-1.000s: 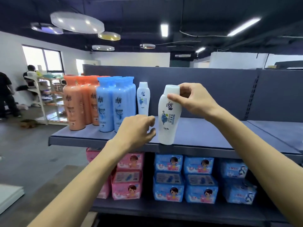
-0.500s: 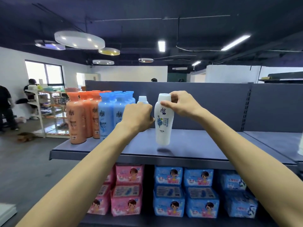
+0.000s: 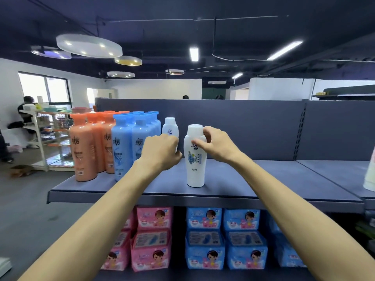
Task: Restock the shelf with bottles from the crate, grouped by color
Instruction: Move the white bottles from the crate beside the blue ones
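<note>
A white bottle stands upright on the dark blue shelf. My right hand pinches it at the shoulder, just under the cap. A second, smaller-looking white bottle stands further back to the left. My left hand is curled round its lower half and hides it. Left of that stand the blue bottles and, at the shelf's left end, the orange bottles, each colour in its own group. No crate is in view.
The shelf's right half is bare up to a white object cut off by the frame edge. Below hang pink packs and blue packs. A white rack and a person are far left.
My right hand set the white bottle down on the shelf, further right. My left hand rose from the shelf's front edge to the rear white bottle.
</note>
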